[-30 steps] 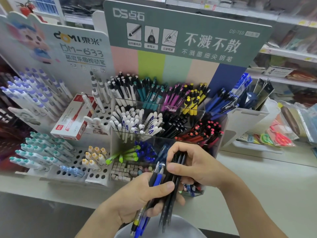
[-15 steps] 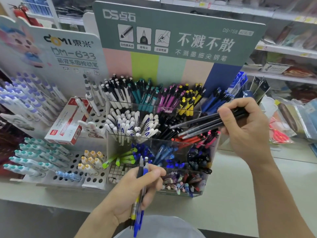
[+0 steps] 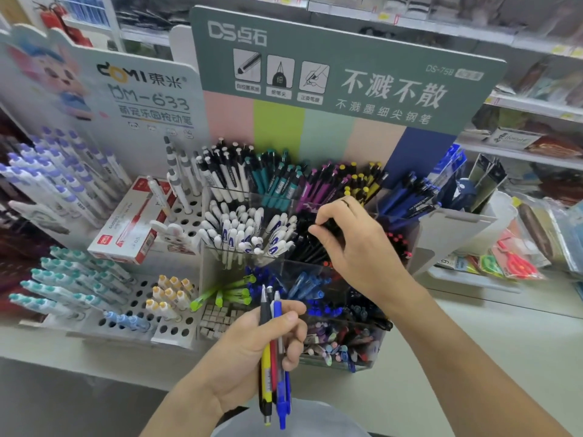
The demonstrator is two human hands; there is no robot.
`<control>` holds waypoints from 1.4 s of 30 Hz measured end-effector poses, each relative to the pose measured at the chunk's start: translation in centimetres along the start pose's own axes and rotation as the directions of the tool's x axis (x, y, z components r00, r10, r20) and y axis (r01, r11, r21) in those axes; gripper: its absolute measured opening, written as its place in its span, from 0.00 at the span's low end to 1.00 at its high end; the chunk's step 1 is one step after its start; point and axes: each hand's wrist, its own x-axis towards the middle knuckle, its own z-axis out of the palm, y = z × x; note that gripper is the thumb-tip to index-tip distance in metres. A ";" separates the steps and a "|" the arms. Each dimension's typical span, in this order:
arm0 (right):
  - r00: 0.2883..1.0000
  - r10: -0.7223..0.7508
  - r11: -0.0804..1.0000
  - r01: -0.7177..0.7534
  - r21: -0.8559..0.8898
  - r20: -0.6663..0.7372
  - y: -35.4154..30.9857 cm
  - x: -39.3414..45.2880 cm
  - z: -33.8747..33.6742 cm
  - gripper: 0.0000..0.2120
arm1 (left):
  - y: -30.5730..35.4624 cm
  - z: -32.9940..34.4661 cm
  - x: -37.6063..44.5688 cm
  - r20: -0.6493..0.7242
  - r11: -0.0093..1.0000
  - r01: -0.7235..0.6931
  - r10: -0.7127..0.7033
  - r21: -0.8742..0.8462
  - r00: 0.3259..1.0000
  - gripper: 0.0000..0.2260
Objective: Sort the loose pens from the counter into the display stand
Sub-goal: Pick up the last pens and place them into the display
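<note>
In the middle row of the display stand, over the compartment of black pens, the right hand is curling its fingers around a few dark pens and lowering them among the others there; the grip is pinched on them, though how many it is holding I cannot tell. Closer to the near edge of the desk, the left hand is holding three loose pens upright in a closed grip: a yellow-and-black one, a red one and a blue one, thumb pressed across their barrels.

By the look of it, the sorting is well along but not finished. The black ones are going into their place right now, and the three colours in the left hand are waiting their turn. No other loose pens are showing on the desk, so those three may be the last.

Around the stand things are crowding in. A white pegboard rack of teal and purple-capped pens is standing just beside it towards the desk's left edge, with a red and white box lying against it. A white holder with blue pens is touching the stand's right side. The compartments are packed tight, so each new pen is likely needing a gap found for it.
</note>
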 end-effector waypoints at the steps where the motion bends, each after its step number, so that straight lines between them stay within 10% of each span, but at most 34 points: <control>1: 1.000 -0.004 1.000 0.004 -0.011 -0.004 0.1 -0.1 0.3 0.05 | 0.0 -0.1 0.0 0.002 1.000 0.000 0.000 -0.010 1.000 0.14; 16: 0.967 0.136 0.984 -0.157 -0.085 -0.215 -0.7 -2.2 3.0 0.07 | -0.3 -0.6 -0.2 -0.001 1.000 0.009 -0.009 -0.029 1.000 0.13; 20: 0.965 0.176 0.943 -0.222 -0.248 -0.195 -0.9 -3.3 4.5 0.23 | -0.5 -0.8 -0.2 0.000 0.999 0.039 -0.039 -0.016 0.999 0.13; 42: 0.999 -0.034 0.982 0.029 -0.188 -0.024 0.0 -4.5 3.5 0.29 | 0.0 1.9 0.2 -0.025 0.992 0.104 -0.103 0.064 0.994 0.14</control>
